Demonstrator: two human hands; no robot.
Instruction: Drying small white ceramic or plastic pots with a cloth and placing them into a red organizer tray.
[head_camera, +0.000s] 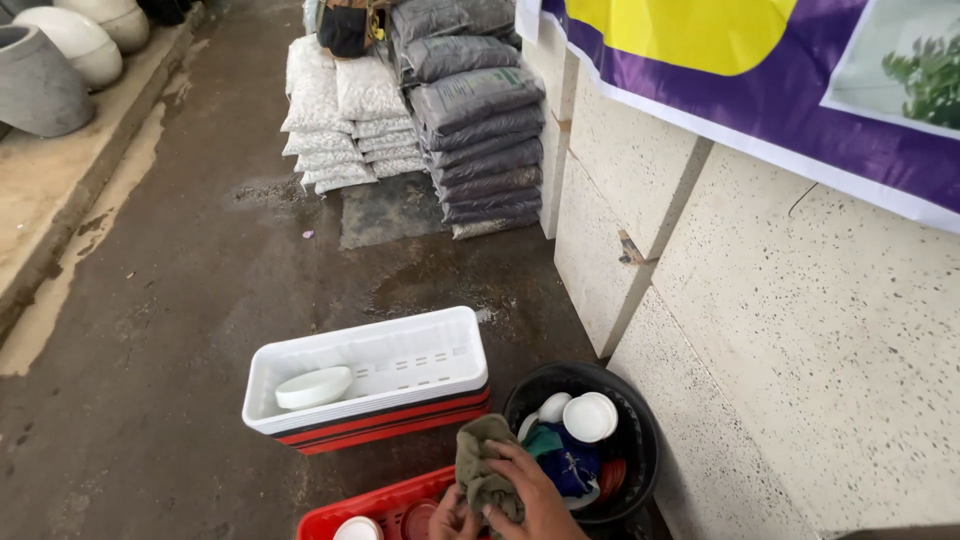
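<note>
Head cam: both my hands, right (535, 495) & left (452, 520), grip olive rag (485, 460), bunched roughly upright, over red tray (375, 505), prob.

Soft, even daylight, no hard shadows.

The light is flat and overcast, falling from above; the wet concrete floor (200, 330) gives a dull sheen in patches. The white planter box (370, 375) is bright but not blown out. Focus is sharp at centre; the hands (520, 500) at the bottom edge are slightly soft, and wide-angle lens distortion bends the terrazzo wall (800, 380) lines.
</note>
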